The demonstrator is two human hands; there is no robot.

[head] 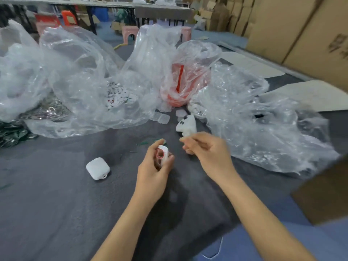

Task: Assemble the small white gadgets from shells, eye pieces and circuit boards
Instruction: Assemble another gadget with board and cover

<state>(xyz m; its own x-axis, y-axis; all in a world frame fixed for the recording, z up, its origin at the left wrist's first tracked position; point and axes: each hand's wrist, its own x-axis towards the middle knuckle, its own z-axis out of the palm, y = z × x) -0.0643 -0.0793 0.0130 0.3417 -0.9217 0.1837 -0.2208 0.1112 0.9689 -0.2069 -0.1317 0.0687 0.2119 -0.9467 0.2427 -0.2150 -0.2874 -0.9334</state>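
- A clear bag (81, 76) lay at the left on the grey cloth (56, 194), with small white pieces (120, 97) inside.
- A closed white gadget (98, 168) rested on the cloth, left of both hands and apart from them.
- The left hand (156, 166) curled its fingers round an open white shell (163, 152) with a red ring showing inside.
- The right hand (205, 149) pinched the lower end of a white eye piece (186, 125) with black eyes, held just above the shell.
- A red bag (180, 85) stood behind them.
- A large crumpled clear bag (263, 125) lay at the right.
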